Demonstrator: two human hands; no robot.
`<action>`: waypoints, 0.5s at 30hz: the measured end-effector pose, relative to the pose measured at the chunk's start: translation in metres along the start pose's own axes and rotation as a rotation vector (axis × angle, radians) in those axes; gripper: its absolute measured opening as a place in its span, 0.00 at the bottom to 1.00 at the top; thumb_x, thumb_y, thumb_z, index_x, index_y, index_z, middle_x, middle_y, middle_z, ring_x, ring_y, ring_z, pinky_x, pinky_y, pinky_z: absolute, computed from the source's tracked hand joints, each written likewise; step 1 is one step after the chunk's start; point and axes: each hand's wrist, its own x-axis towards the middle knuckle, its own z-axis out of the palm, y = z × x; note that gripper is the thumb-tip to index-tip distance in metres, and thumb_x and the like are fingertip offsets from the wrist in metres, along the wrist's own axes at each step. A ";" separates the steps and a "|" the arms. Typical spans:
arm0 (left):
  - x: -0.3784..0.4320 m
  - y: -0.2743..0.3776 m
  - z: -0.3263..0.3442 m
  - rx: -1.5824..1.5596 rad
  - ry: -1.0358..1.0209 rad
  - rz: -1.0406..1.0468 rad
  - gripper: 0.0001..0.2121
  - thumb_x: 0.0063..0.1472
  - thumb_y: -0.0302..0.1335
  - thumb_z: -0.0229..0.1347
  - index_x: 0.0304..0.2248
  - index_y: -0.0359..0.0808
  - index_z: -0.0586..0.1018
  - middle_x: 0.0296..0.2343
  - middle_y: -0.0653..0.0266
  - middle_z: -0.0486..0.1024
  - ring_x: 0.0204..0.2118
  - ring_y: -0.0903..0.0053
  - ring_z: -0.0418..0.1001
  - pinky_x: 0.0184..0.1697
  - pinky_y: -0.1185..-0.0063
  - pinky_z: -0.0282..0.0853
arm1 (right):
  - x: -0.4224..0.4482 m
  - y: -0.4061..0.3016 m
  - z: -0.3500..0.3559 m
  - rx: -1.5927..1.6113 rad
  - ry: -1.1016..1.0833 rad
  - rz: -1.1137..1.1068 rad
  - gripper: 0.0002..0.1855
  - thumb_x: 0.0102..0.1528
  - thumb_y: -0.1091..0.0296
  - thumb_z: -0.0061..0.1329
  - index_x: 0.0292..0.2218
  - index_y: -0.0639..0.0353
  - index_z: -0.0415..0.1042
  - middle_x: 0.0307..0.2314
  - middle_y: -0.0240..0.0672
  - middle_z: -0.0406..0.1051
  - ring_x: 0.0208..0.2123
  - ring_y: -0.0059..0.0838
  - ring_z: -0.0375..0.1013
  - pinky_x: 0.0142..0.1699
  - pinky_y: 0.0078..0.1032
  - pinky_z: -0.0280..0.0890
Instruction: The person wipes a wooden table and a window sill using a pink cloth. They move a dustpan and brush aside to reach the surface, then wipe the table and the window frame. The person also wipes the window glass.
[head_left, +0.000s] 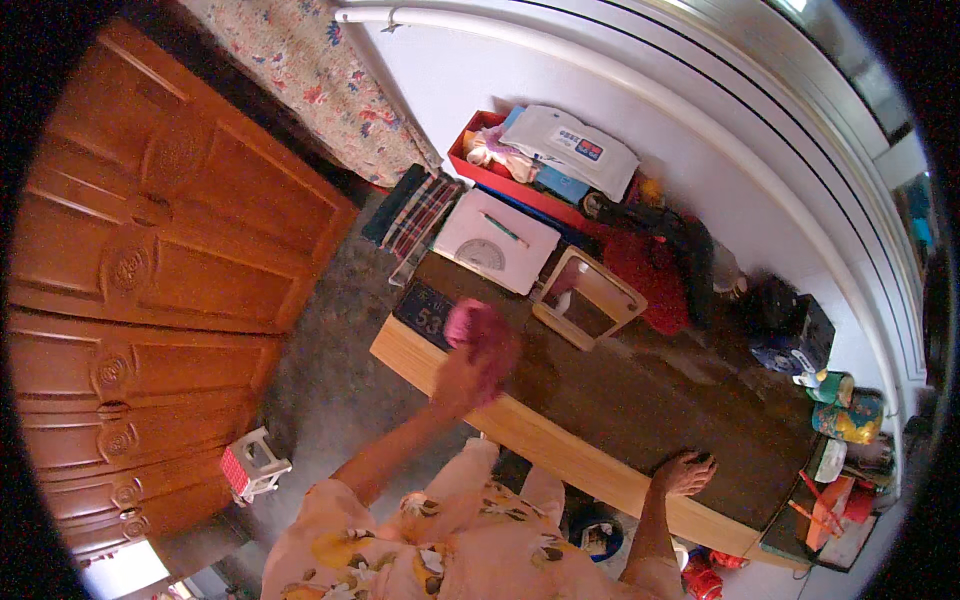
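Note:
My left hand (459, 381) is blurred over the front left part of a long dark-topped table (600, 390) with a pale wood edge. It grips a crumpled pink cloth (480, 334), which covers part of a small dark board with chalk-like writing (422, 311). At the right, my right hand (686, 472) rests on the table top by the front edge, fingers spread, holding nothing. Between the hands and the wall lies a framed mirror (590, 298). Beside it is a white sheet or book (499, 236) bearing a green pencil (504, 229) and a protractor (481, 255).
Along the wall stand a red box (469, 163) of cloths, a white packet (574, 150) and dark red fabric (649, 281). Jars (847, 416) and a tray with red pens (821, 502) sit at the right end. A stool (256, 463) stands on the floor, near a wooden wardrobe (150, 277).

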 end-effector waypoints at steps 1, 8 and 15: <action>-0.008 0.005 0.004 -0.030 -0.076 0.009 0.25 0.44 0.32 0.61 0.45 0.38 0.73 0.47 0.44 0.66 0.46 0.46 0.65 0.47 0.59 0.64 | 0.000 0.003 0.003 0.015 0.053 -0.044 0.24 0.61 0.51 0.39 0.55 0.49 0.62 0.56 0.35 0.58 0.57 0.39 0.57 0.60 0.40 0.52; 0.079 -0.062 -0.056 0.377 0.346 0.159 0.26 0.47 0.29 0.59 0.47 0.34 0.70 0.48 0.49 0.67 0.46 0.53 0.68 0.48 0.63 0.65 | 0.002 0.008 0.014 0.041 0.164 -0.149 0.23 0.62 0.51 0.39 0.55 0.49 0.63 0.56 0.35 0.58 0.57 0.38 0.58 0.59 0.40 0.54; 0.073 -0.035 -0.044 0.497 0.324 0.128 0.33 0.47 0.33 0.64 0.54 0.51 0.65 0.51 0.56 0.64 0.52 0.56 0.63 0.51 0.60 0.62 | -0.003 -0.002 0.000 0.025 0.197 -0.137 0.23 0.62 0.50 0.39 0.54 0.50 0.64 0.55 0.34 0.59 0.55 0.37 0.60 0.57 0.40 0.57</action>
